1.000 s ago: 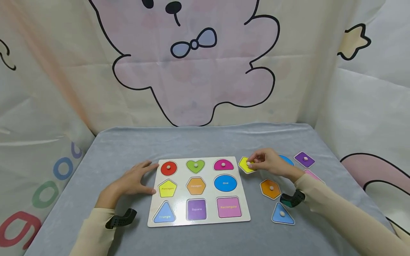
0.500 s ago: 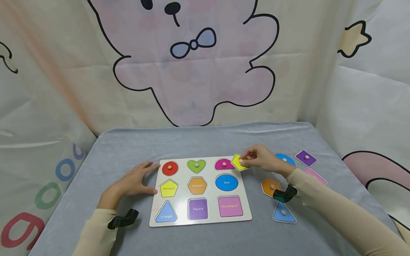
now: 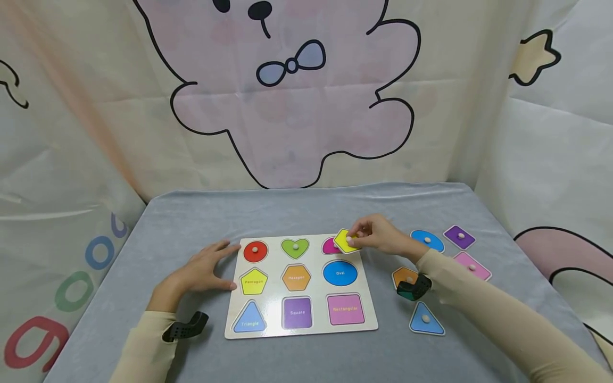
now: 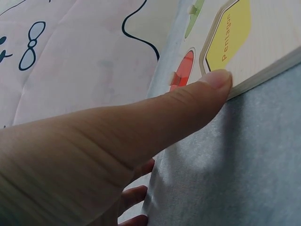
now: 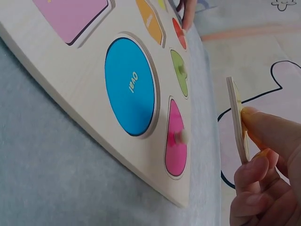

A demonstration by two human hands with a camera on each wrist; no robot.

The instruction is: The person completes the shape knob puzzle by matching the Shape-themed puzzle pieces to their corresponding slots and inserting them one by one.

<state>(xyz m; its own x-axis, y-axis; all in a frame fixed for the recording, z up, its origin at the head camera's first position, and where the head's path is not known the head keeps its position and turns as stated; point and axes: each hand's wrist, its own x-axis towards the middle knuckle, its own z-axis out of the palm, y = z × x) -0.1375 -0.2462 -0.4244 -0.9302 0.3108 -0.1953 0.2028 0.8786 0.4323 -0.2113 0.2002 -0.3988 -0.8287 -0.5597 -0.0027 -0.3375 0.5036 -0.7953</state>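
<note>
A yellow pentagon puzzle piece (image 3: 342, 242) is pinched by its knob in my right hand (image 3: 378, 234), raised over the board's far right corner. In the right wrist view the piece (image 5: 238, 120) shows edge-on, apart from the board. My left hand (image 3: 201, 270) rests along the left edge of the white puzzle board (image 3: 273, 308), fingers spread; its thumb (image 4: 188, 104) touches the edge beside the yellow pentagon recess (image 4: 233, 35). Seated in the top row are a red circle (image 3: 255, 251), a green heart (image 3: 295, 248) and a pink half circle (image 5: 175, 155). The other recesses are bare.
Right of the board lie loose knobbed pieces: a blue oval (image 3: 428, 240), a purple square (image 3: 460, 236), a pink rectangle (image 3: 472, 265), an orange hexagon (image 3: 403, 276) partly behind the right wrist strap, and a blue triangle (image 3: 427, 319). A grey cloth (image 3: 201, 356) covers the table.
The right hand has carried the yellow pentagon left, from beside the board to above the pink half circle. The left hand has stayed at the board's edge.
</note>
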